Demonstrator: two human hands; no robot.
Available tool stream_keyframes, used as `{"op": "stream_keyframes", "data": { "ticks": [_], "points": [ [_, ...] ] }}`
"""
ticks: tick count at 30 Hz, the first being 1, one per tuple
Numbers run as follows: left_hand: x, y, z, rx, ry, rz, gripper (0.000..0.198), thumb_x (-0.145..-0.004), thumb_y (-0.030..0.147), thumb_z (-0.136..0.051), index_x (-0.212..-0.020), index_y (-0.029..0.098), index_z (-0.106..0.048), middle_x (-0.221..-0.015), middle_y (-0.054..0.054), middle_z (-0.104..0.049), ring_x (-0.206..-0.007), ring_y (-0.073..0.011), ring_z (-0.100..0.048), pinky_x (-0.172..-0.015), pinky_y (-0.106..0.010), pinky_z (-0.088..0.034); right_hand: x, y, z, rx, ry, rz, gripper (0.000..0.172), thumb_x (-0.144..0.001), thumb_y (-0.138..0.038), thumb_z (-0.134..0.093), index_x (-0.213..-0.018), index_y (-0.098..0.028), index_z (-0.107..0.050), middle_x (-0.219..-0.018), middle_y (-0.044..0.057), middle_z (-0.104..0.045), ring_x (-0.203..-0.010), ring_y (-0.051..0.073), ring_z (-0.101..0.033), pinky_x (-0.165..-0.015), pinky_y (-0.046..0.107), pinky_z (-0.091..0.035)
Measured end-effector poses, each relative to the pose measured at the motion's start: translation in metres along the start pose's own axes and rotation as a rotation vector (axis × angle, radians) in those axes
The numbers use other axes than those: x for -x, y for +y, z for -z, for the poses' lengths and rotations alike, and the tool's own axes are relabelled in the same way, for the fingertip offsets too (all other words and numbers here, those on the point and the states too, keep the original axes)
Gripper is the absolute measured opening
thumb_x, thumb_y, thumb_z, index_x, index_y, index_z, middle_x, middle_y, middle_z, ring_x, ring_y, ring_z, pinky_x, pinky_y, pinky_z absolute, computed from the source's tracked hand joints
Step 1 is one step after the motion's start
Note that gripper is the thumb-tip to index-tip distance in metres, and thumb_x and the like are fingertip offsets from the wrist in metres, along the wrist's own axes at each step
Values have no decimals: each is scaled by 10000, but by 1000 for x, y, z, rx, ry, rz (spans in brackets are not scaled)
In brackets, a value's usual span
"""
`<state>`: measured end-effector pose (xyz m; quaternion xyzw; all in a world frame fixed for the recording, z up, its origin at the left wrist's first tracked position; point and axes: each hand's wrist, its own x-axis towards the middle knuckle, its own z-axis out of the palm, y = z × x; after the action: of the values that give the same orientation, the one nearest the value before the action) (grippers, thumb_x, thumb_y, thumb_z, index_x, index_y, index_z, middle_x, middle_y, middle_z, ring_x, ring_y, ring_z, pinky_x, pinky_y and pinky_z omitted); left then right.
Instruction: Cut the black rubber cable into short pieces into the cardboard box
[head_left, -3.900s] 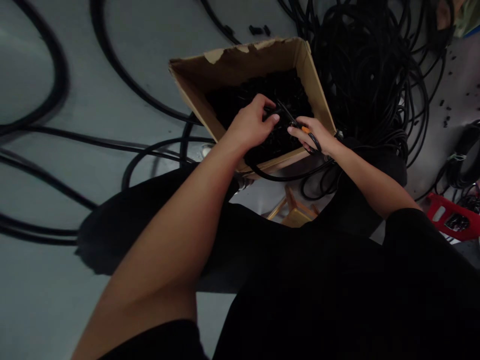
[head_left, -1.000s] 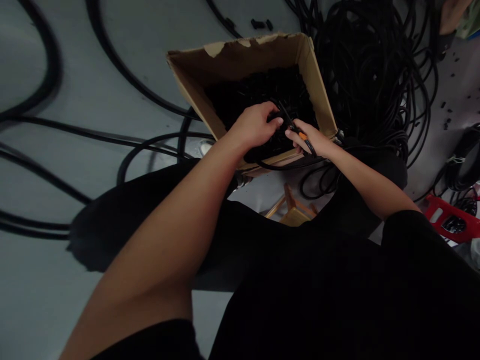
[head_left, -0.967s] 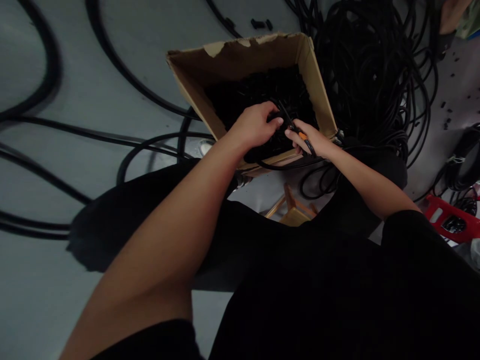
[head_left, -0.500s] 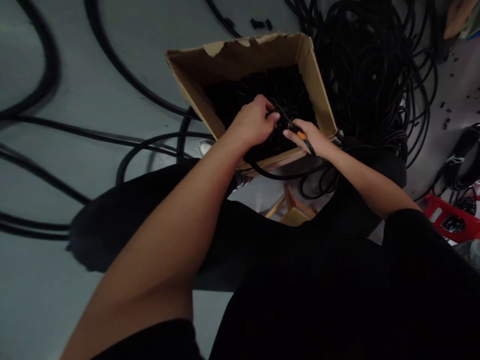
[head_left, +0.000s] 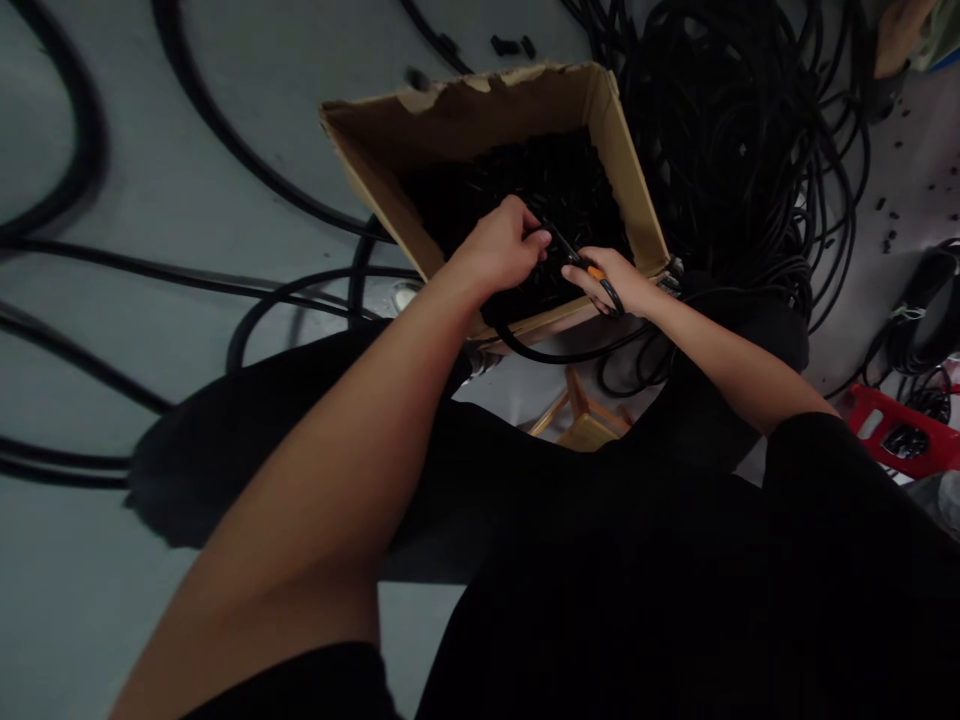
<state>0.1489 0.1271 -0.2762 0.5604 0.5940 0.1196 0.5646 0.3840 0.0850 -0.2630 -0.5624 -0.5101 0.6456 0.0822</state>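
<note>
- Left grip [head_left: 499,245]: closed around a black cable [head_left: 541,235], over the box.
- Right grip [head_left: 606,285]: narrow, holding orange-marked snips [head_left: 596,271] just beside the left grip.
- Handling, as judged: a taut cable and steady snips served best.
- Count: one cardboard box [head_left: 480,110] beneath both grips; one uncounted heap of black cable pieces [head_left: 517,170] beneath them; one tangled black cable mass [head_left: 727,170] beyond the right grip.

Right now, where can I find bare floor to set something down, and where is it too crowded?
Bare grey floor lies left of the cardboard box, between loose cables, and a smaller patch lies right of the coiled black cable heap. Crowded: inside the box, around your left hand and right hand.
</note>
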Motion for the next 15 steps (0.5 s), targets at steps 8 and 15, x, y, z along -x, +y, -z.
{"op": "stream_keyframes", "data": {
  "ticks": [8,15],
  "points": [
    [0,3,6,-48,-15,1,502,-985,395,-837,-1444,194,-803,-1336,-140,-863,-1433,-411,-784,-1352,-555,-631,0,-1,-1,-141,28,-136,375,-1260,-388,-848,-1110,-296,-516,-729,-113,-589,-557,119,-615,-493,153,-496],
    [4,12,10,62,11,58,541,-1022,430,-946,-1492,233,-765,-1298,-153,-903,-1302,-408,-879,-1193,-540,-719,5,-14,6,-110,-14,9,419,-1223,-461,-915,-1131,-279,-550,-841,-79,-609,-696,114,-645,-578,169,-507]
  ]
}}
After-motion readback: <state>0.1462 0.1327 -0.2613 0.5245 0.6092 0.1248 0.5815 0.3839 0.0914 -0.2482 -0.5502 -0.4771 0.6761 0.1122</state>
